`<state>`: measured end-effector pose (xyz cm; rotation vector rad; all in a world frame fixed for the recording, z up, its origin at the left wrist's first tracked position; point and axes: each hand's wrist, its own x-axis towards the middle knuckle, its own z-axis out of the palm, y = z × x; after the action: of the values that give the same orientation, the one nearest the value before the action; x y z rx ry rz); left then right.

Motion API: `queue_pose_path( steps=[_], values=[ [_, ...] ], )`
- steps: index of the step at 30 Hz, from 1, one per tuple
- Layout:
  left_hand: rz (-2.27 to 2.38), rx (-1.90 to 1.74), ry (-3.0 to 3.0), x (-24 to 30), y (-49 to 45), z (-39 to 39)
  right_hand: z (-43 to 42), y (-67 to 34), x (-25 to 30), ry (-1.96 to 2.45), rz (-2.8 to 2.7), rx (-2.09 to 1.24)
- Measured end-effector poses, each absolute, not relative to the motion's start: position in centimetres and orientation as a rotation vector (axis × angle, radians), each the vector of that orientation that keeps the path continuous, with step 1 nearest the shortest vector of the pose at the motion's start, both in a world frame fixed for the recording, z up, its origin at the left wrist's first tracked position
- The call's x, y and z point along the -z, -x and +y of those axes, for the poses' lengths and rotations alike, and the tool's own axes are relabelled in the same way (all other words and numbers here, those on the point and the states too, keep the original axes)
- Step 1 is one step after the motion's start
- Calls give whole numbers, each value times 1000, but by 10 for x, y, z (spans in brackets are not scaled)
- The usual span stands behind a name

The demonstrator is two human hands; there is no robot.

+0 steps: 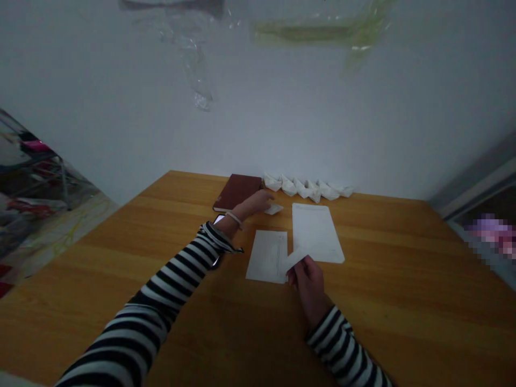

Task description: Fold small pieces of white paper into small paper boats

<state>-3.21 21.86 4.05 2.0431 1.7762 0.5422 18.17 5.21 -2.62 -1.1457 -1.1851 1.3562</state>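
Observation:
My left hand (258, 202) reaches across to the far side, its fingers stretched out beside a small white piece of paper (274, 209) on the tabletop. Whether the fingertips touch that paper I cannot tell. Between the thumb and fingers of my right hand (310, 282) is a narrow white strip of paper (295, 259), tilted up. Under and beyond the strip lie a printed sheet (266, 255) and a larger stack of white paper (316, 231). Several folded white paper boats (300, 187) stand in a row by the wall.
A dark red notebook (239, 189) lies at the back, left of the boats. A phone (216, 263) is partly hidden beneath my left forearm. The wooden table (387, 279) meets a white wall (258, 118). Cluttered shelving (36, 161) stands off to the left.

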Motion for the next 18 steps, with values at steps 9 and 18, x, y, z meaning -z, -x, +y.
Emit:
queue_pose_path(
  steps=[9, 18],
  values=[
    [1814, -698, -2006, -18, 18, 181, 52, -181, 26, 1162, -1188, -1356],
    [1778, -977, -1981, -4, -11, 71, 50, -180, 27, 1116, -1208, -1360]
  ],
)
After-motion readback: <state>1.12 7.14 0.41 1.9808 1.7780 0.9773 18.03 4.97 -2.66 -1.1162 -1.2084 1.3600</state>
